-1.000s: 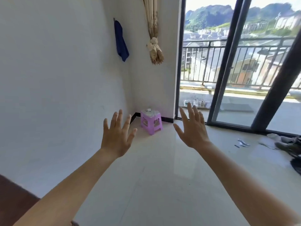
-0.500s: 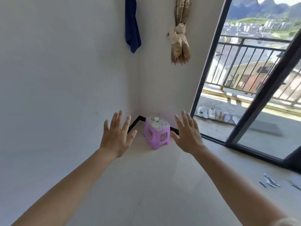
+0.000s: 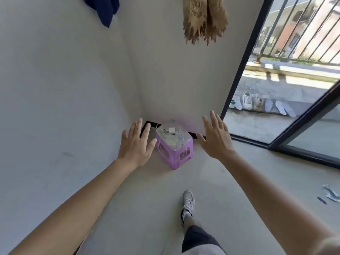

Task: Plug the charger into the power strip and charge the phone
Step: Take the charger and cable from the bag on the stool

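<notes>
Both hands are spread wide and empty: left hand [image 3: 135, 144], right hand [image 3: 214, 137]. The charger [image 3: 171, 130] lies on the stool [image 3: 174, 144], between and just beyond the fingertips.

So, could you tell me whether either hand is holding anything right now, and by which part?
Nothing is held: the left hand and the right hand are both open and empty, either side of the purple stool.
</notes>
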A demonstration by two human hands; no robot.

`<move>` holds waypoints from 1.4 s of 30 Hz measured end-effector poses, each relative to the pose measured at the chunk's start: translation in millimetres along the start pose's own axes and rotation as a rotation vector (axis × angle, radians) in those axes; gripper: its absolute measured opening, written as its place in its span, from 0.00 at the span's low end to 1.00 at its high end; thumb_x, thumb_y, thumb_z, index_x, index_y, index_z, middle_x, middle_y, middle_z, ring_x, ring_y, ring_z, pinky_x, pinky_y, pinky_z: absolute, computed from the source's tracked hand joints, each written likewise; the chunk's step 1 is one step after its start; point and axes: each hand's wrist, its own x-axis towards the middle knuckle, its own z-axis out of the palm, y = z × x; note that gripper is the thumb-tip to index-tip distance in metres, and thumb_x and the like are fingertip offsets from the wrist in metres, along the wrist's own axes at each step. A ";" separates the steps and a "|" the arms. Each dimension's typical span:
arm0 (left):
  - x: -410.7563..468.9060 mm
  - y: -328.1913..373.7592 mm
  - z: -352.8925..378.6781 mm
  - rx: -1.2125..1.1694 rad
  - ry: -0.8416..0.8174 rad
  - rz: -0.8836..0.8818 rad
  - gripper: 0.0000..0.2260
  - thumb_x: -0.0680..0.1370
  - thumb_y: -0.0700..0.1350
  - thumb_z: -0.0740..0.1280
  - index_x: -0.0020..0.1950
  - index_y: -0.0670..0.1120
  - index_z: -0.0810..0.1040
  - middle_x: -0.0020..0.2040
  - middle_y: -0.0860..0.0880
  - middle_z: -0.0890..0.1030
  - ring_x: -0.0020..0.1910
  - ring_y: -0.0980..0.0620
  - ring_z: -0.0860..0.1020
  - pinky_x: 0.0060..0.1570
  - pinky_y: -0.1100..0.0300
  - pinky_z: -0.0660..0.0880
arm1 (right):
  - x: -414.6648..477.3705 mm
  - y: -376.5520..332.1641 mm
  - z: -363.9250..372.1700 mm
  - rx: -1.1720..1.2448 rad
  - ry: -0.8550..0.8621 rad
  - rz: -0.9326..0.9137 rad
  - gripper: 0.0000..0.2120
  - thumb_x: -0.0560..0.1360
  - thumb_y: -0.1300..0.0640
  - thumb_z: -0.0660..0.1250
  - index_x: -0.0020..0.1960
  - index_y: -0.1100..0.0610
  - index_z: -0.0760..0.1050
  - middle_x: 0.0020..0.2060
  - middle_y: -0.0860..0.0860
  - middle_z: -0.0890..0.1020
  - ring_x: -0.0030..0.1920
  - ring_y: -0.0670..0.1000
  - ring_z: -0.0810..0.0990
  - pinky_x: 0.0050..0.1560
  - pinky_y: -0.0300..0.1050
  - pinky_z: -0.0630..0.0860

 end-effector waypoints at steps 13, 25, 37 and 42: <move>236.5 -77.7 150.1 -0.261 -0.334 -0.251 0.29 0.81 0.57 0.55 0.79 0.44 0.60 0.80 0.39 0.57 0.78 0.40 0.56 0.72 0.39 0.59 | 295.8 14.4 166.1 0.007 -0.532 0.020 0.35 0.81 0.49 0.64 0.81 0.57 0.51 0.81 0.61 0.53 0.78 0.64 0.58 0.74 0.61 0.62; 360.4 -136.0 462.0 -0.593 -0.644 -0.511 0.23 0.80 0.47 0.64 0.72 0.38 0.67 0.70 0.34 0.71 0.68 0.36 0.69 0.63 0.45 0.69 | 376.5 36.8 484.3 0.051 -0.632 0.146 0.37 0.81 0.63 0.61 0.82 0.54 0.45 0.82 0.59 0.49 0.80 0.63 0.54 0.73 0.60 0.64; 354.3 -112.4 553.6 -0.841 -0.466 -0.550 0.11 0.83 0.46 0.58 0.42 0.43 0.64 0.29 0.49 0.68 0.37 0.33 0.73 0.34 0.50 0.62 | 390.4 50.6 567.6 -0.009 -0.479 0.030 0.36 0.79 0.60 0.67 0.81 0.59 0.53 0.70 0.63 0.69 0.65 0.66 0.69 0.62 0.61 0.72; 345.3 -119.5 475.6 -0.876 -0.214 -0.558 0.14 0.84 0.46 0.56 0.49 0.35 0.73 0.30 0.41 0.74 0.33 0.34 0.73 0.34 0.43 0.68 | 388.1 33.7 492.2 0.093 -0.466 0.015 0.35 0.78 0.54 0.70 0.79 0.63 0.57 0.67 0.64 0.70 0.65 0.65 0.71 0.65 0.57 0.71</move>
